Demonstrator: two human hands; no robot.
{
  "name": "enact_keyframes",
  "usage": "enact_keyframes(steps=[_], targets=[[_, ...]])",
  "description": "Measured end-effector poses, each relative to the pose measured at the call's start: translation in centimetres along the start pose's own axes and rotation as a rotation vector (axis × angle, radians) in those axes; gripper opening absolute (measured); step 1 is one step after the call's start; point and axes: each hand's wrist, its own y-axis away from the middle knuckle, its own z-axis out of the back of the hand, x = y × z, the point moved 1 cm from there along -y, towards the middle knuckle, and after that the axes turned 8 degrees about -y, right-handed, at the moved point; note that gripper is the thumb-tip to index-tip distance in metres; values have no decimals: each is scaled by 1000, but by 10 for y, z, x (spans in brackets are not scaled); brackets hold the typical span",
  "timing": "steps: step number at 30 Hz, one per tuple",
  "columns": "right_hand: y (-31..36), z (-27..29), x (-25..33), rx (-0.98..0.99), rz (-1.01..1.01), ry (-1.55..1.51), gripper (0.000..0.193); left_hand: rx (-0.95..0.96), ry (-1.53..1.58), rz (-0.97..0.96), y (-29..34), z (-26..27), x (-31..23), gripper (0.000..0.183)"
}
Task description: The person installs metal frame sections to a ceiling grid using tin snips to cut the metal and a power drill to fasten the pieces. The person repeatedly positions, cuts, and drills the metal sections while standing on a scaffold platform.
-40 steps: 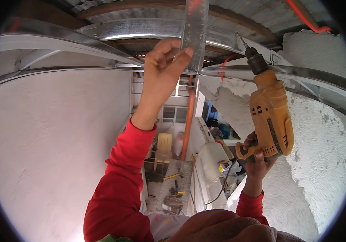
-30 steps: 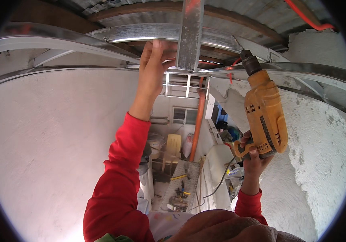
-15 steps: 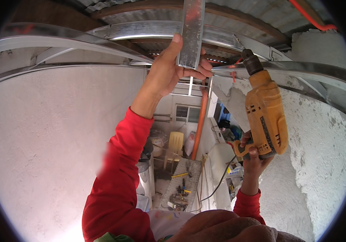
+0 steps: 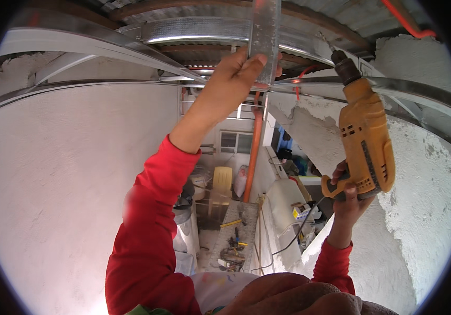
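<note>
The metal channel [image 4: 265, 44] is being held overhead near its lower end by the left hand [image 4: 228, 84], the thumb lying across the near face and the fingers curling behind. The drill [image 4: 367, 139] is being gripped at its handle by the right hand [image 4: 349, 199]; its bit [image 4: 322, 39] is being pointed up toward the ceiling frame [image 4: 199, 31], and whether contact is being made cannot be told. By judgement, the channel is being steadied in position, and drilling appears not yet to be under way. For the next move, a firm hold and a bit set square to the metal are being called for.

Below, the bench [image 4: 229, 211] is being occupied by a yellow-handled hammer [image 4: 230, 223] toward its far edge and loose tools [image 4: 230, 260] toward its near edge. Off its left edge, a pale drum [image 4: 186, 241] and, farther back, a bucket [image 4: 199, 190] are being kept; their contents cannot be made out. Past the far edge, a sack [image 4: 240, 181] is being stood beside an orange pipe [image 4: 254, 152], its filling hidden.
</note>
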Motion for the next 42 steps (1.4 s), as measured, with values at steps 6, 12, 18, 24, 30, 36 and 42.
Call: enact_keyframes(steps=[6,12,18,24,30,36,42], targets=[[-21,-12,54,63,101,209,80,-32,38,-76,-3,1,19,22],[-36,-26,133,210,117,558,70,-351,285,-215,0,-16,27,31],[-46,-79,182,224,105,821,56,-424,316,-362,-3,-25,30,42],[-46,-118,195,304,84,977,54,-372,419,-357,-3,-20,38,43],[-38,-133,197,216,93,1082,59,-398,375,-417,-7,-18,41,44],[-47,-151,206,256,18,1123,62,-430,382,-475,-12,-18,44,47],[-48,-161,211,219,15,1185,62,-393,500,-429,-9,-15,44,63]])
